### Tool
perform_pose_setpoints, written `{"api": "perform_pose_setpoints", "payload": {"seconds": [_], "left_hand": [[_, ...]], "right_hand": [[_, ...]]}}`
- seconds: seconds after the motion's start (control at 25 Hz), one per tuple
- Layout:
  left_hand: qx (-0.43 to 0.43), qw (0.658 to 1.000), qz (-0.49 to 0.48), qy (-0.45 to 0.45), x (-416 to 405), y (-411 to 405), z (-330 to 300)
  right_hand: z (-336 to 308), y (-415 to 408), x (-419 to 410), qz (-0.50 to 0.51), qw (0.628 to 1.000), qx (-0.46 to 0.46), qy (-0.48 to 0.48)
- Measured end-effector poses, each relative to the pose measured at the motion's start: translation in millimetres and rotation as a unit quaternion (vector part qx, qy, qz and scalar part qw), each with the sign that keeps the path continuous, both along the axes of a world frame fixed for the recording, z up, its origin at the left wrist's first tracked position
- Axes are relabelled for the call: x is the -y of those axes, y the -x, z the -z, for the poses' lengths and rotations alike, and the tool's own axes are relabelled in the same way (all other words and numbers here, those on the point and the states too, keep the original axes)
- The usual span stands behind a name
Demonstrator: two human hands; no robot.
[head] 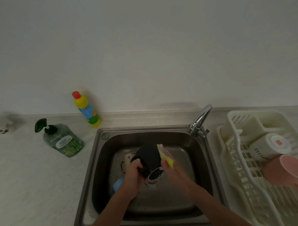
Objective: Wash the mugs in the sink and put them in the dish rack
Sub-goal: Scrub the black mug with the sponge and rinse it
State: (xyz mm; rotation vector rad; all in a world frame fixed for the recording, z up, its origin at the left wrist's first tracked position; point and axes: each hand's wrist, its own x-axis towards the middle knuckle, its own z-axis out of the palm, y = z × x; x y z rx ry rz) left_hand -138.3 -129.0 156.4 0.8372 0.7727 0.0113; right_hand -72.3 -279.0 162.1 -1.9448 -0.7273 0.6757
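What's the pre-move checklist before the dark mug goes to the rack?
1. Left hand grips the dark mug at its handle side: ok.
2. Right hand free for the transfer: not ok, it holds the yellow sponge against the mug.
3. Mug rinsed: cannot tell; no water visible from the faucet.
4. Room in the dish rack: ok; white mug and pink mug sit at the far part, near slots open.
5. More mugs left in the sink: ok to expect, two items lie beneath the hands.

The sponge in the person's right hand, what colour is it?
Yellow. The sponge, pinched in the right hand against the dark mug, shows in the head view.
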Motion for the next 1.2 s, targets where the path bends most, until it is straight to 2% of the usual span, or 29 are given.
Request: {"api": "perform_pose_setpoints", "payload": {"seconds": [0.04,0.16,0.24,0.28,0.44,0.48,0.56,0.6,0.64,0.72,0.76,0.84,0.88,1.0,1.04,1.12,1.2], "left_hand": [[0.000,1.000,0.004,-0.008,-1.3,0.7,1.0],[-0.007,0.997,0.053,-0.048,-4.6,6.0,5.3],[0.001,0.996,0.076,-0.054,-6.1,7.6,3.6],[0.005,0.996,0.065,-0.054,-6.1,9.4,2.9],[0.010,0.999,-0.005,-0.041,-9.6,12.6,0.0],[0.006,0.999,-0.010,-0.050,-11.9,11.8,3.0],[0.000,0.998,0.012,-0.062,-12.8,12.1,3.3],[-0.001,0.997,0.032,-0.066,-11.5,12.6,1.3],[-0.004,0.997,0.045,-0.065,-9.9,13.9,0.4],[0.022,0.999,0.039,-0.016,-9.1,17.6,-2.3],[0.034,0.999,0.025,-0.001,-10.2,17.7,-3.8],[0.050,0.999,0.003,-0.012,-12.4,15.3,-8.7],[0.047,0.998,0.004,-0.030,-13.2,12.7,-8.0],[0.026,0.994,0.040,-0.096,-11.0,9.2,-6.7],[0.028,0.992,0.062,-0.102,-8.5,9.6,-7.0],[0.039,0.994,0.072,-0.078,-4.6,11.3,-9.8],[0.054,0.997,0.044,-0.038,-2.7,14.3,-13.7]], "right_hand": [[1.0,4.6,-3.7,-0.003,1.000,0.012,-0.008],[1.9,8.0,-15.7,-0.081,0.989,0.125,0.011],[-7.7,-1.4,-18.6,-0.077,0.993,0.087,-0.012],[-13.0,-6.0,-16.0,-0.062,0.997,0.040,-0.031],[-16.6,3.0,-9.3,-0.043,0.999,-0.015,-0.022],[-10.3,8.3,-11.5,-0.052,0.998,0.006,-0.020],[-5.8,15.7,-17.9,-0.091,0.990,0.108,0.020],[-8.1,13.6,-21.3,-0.097,0.987,0.122,0.037],[-14.2,8.9,-23.2,-0.089,0.990,0.107,0.031],[-16.1,-3.7,-16.6,-0.060,0.998,0.016,-0.028],[-19.9,-8.7,-15.5,-0.040,0.999,-0.020,-0.024],[-19.5,-3.7,-10.1,-0.042,0.998,-0.031,-0.038],[-18.7,1.4,-11.3,-0.046,0.998,-0.019,-0.040],[-21.1,10.5,-18.6,-0.089,0.984,0.149,0.033],[-24.6,7.6,-20.8,-0.085,0.981,0.169,0.047],[-30.3,-4.4,-20.2,-0.063,0.992,0.113,0.007],[-32.8,-12.4,-13.4,-0.020,0.998,-0.035,-0.052]]}}
